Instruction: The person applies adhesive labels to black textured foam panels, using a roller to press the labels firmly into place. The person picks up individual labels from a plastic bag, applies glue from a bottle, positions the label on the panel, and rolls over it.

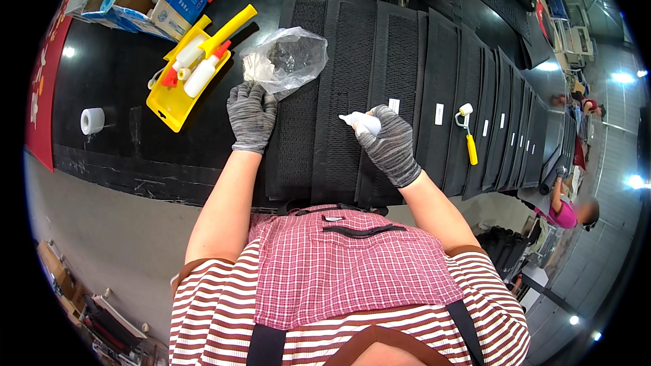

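Observation:
My right hand (390, 146), in a grey glove, grips a white squeeze bottle (366, 123) with its narrow nozzle pointing left above a black mesh-patterned panel (344, 88). My left hand (252, 118), gloved too, is at the lower edge of a clear plastic bag (298, 57). Its fingers are bent and close together against the white slips (258, 68) in the bag; what lies under the fingertips is hidden. Left of it, a yellow tray (175, 112) holds white bottles with red caps (201, 76) and a yellow-handled tool (234, 26).
More black panels (442, 81) overlap in a row to the right, several with white labels. A small yellow-handled roller (471, 146) lies on them. A white roll (92, 120) and a blue cardboard box (186, 0) stand on the left. Another person (563, 210) is at the far right.

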### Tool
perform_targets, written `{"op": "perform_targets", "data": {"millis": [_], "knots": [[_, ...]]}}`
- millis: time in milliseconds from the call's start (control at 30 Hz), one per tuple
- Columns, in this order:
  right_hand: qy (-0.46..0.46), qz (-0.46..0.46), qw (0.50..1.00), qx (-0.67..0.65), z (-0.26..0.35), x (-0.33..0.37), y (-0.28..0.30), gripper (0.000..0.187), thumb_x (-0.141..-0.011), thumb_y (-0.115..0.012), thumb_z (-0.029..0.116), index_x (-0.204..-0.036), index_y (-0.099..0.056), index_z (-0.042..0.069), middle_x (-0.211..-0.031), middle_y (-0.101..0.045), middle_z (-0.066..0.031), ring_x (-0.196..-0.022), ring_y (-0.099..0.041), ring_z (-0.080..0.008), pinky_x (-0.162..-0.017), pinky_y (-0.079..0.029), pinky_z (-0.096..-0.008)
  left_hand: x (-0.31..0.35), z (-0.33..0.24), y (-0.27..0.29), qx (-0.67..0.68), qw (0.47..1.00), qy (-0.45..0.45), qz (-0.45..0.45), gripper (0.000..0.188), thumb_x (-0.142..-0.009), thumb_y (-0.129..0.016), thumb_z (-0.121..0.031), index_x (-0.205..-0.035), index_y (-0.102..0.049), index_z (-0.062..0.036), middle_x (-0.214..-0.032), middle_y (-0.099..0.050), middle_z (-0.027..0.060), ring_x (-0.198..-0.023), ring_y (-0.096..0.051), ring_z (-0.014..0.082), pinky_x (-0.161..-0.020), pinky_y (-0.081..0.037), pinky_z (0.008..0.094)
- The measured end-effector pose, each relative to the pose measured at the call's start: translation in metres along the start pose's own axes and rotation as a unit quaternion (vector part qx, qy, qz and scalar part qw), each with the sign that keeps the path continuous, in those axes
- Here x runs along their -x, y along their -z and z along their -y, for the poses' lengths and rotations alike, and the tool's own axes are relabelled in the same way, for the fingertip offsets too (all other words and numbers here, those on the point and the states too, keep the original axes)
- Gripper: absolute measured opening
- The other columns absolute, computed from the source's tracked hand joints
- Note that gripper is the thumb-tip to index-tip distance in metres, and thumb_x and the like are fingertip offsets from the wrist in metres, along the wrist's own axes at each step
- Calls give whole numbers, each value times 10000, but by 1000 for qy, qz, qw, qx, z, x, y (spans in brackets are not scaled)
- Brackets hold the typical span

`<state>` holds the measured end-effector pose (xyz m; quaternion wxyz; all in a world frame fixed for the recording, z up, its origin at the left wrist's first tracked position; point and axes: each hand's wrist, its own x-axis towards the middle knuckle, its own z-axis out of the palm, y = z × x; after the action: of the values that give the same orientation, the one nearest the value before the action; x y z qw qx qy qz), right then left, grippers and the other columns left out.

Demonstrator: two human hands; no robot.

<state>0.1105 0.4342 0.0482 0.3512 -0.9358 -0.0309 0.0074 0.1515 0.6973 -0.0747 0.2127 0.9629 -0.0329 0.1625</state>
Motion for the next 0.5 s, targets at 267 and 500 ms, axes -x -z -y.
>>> {"op": "perform_targets", "data": {"millis": [267, 500], "knots": [[3, 1, 1000, 25, -2, 0, 6, 238, -788, -739, 194, -929, -640, 29, -776, -664, -150, -692, -673, -303, -631, -549, -383, 0, 0, 1, 10, 1000, -1, -1, 246, -766, -674, -215, -916, -667, -20, -1016, -635, 159, -1000, -564, 345, -880, -443, 458], [4, -3, 1000, 7, -2, 0, 7, 242, -796, -733, 199, -930, -638, 21, -774, -666, -159, -703, -676, -303, -638, -550, -380, 2, 1, -1, 3, 1000, 3, 1, 248, -774, -662, -227, -919, -663, -26, -1021, -632, 158, -1004, -562, 346, -878, -442, 458]]}}
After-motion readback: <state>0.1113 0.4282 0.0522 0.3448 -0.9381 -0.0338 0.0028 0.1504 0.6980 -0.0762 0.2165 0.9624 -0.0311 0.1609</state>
